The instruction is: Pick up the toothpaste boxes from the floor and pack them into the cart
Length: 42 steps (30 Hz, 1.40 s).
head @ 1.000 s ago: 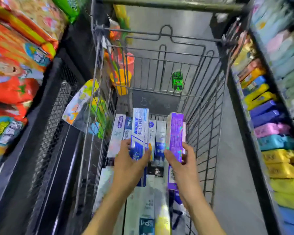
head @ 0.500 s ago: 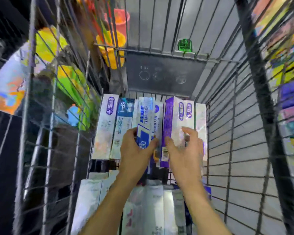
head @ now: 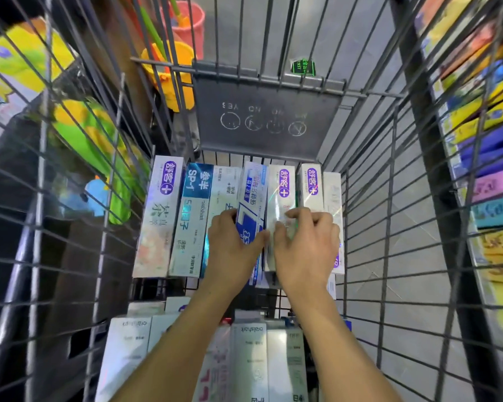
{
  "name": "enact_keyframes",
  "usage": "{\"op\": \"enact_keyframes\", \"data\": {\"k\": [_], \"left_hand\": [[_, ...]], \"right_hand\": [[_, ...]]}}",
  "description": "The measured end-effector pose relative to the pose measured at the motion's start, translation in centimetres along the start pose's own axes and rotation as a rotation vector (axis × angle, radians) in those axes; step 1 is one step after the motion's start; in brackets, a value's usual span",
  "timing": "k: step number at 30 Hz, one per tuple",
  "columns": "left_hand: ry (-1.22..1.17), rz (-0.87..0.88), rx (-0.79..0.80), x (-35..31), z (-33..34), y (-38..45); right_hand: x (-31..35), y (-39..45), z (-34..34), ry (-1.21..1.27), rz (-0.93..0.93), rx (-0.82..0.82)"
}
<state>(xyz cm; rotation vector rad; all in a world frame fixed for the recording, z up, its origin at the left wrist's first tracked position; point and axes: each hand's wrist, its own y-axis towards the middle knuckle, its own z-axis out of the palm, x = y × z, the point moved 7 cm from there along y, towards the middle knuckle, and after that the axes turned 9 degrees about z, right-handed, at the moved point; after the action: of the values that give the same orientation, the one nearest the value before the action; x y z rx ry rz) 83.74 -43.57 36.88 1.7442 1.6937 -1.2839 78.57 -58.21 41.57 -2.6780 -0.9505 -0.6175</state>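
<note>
While both arms reached into the wire cart, the left hand gripped a blue-and-white toothpaste box and the right hand curled over a white box beside it, both in the row below the cart's grey flap.

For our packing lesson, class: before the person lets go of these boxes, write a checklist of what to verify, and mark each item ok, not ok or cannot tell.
1. Left hand has a grip on the blue-and-white box: ok, thumb and fingers curl round it.
2. Right hand is on the holographic box: ok, fingers curl over its face.
3. Both boxes lie in line with the far row: ok for the holographic box; not ok for the blue-and-white one, which is tilted.
4. Boxes sit fully down on the cart floor: cannot tell, hands hide the lower ends.
5. Room remains in the far row: cannot tell, it spans nearly wall to wall.
</note>
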Motion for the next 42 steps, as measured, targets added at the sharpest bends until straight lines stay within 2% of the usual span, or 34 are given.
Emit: {"op": "enact_keyframes", "data": {"k": [3, 6, 9, 13, 19, 24, 30, 33, 38, 42], "left_hand": [[0.037, -0.052, 0.011, 1.0, 1.0, 0.3], [0.117, -0.025, 0.012, 0.8, 1.7, 0.5], [0.242, 0.013, -0.015, -0.6, 1.5, 0.1], [0.172, 0.079, 0.026, -0.9, 2.2, -0.1], [0.224, 0.211, 0.139, -1.4, 3.6, 0.1], [0.260, 0.261, 0.155, -1.3, 3.5, -0.2], [0.360, 0.269, 0.180, -1.7, 3.4, -0.2], [0.408, 0.253, 0.209, -1.9, 2.9, -0.4], [0.678, 0.321, 0.305, -4.1, -0.1, -2.3], [0.768, 0.376, 0.247, -8.9, -5.2, -5.7]], "right_hand": [[-1.5, 0.3, -1.1, -0.024, 0.006, -0.055], [-2.9, 1.0, -1.5, -0.046, 0.065, 0.013], [-3.9, 1.3, -1.1, 0.060, 0.110, 0.099], [-5.1, 1.4, -0.7, 0.273, 0.167, 0.129], [-6.4, 1.7, 0.1, 0.118, 0.105, 0.052], [-5.9, 1.9, 1.8, 0.138, 0.109, 0.194], [-5.6, 1.2, 1.8, 0.004, 0.051, 0.213], [-5.4, 1.5, 1.5, -0.052, 0.063, 0.278], [-1.6, 0.4, -4.3, -0.209, -0.167, 0.381], [1.5, -1.4, -11.1, -0.422, -0.419, 0.444]]}}
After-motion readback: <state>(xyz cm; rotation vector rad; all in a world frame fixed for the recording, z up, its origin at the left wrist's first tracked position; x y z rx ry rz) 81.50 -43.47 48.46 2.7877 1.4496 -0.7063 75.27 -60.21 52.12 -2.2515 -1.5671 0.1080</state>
